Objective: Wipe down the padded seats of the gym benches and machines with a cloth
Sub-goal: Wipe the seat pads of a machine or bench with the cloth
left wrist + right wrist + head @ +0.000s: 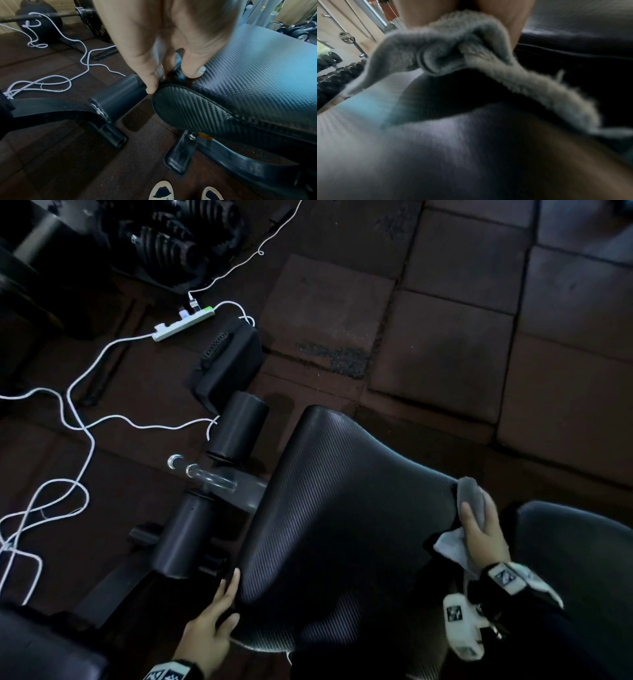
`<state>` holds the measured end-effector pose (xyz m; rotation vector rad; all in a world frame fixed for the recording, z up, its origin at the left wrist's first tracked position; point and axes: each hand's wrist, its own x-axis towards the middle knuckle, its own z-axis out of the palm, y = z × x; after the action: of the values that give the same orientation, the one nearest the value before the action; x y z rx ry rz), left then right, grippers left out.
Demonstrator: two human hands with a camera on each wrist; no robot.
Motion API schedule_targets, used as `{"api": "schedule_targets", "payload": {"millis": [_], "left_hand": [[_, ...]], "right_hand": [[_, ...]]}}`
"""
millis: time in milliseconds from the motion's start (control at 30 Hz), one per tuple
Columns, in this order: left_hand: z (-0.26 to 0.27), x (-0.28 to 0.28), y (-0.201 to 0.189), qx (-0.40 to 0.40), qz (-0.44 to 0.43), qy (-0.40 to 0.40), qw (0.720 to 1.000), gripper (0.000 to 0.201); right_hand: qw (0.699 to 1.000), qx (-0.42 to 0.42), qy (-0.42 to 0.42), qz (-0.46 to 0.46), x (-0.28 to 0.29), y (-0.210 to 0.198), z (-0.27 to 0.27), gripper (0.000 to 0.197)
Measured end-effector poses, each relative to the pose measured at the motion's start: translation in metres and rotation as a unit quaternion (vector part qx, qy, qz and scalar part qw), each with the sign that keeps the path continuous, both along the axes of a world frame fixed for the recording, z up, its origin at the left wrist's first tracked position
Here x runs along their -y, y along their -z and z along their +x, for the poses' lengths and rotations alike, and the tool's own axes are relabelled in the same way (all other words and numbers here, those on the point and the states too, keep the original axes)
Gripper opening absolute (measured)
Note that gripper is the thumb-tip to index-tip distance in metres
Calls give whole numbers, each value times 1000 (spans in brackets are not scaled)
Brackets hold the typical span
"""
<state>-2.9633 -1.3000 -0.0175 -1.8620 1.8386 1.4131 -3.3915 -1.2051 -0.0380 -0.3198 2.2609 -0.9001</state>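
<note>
Cloth, grey, is bunched under right hand and gripped by curled fingers, pressed on far right edge of ribbed black seat pad of bench; loose corner is seen trailing below palm toward wrist. Same cloth is seen crumpled against pad in right wrist view. Left hand is placed on near left edge of pad, thumb on top, fingers curled over rim beside foam roller.
</note>
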Motion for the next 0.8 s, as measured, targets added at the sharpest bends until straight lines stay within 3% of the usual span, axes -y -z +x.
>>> {"api": "schedule_targets", "payload": {"millis": [100, 267, 467, 633, 800], "left_hand": [[1, -1, 2, -7, -1, 3, 1000, 88], [1, 0, 1, -11, -4, 12, 1000, 80], [7, 3, 4, -23, -7, 42, 999, 78], [13, 4, 9, -36, -12, 75, 996, 77], [17, 7, 13, -56, 11, 88, 995, 74]], "right_hand": [[999, 21, 22, 29, -46, 3, 47, 56], [996, 56, 46, 44, -91, -11, 112, 59], [995, -1, 79, 59, -54, 3, 75, 53], [997, -14, 74, 9, -17, 8, 26, 50], [997, -13, 80, -6, -35, 4, 54, 52]]}}
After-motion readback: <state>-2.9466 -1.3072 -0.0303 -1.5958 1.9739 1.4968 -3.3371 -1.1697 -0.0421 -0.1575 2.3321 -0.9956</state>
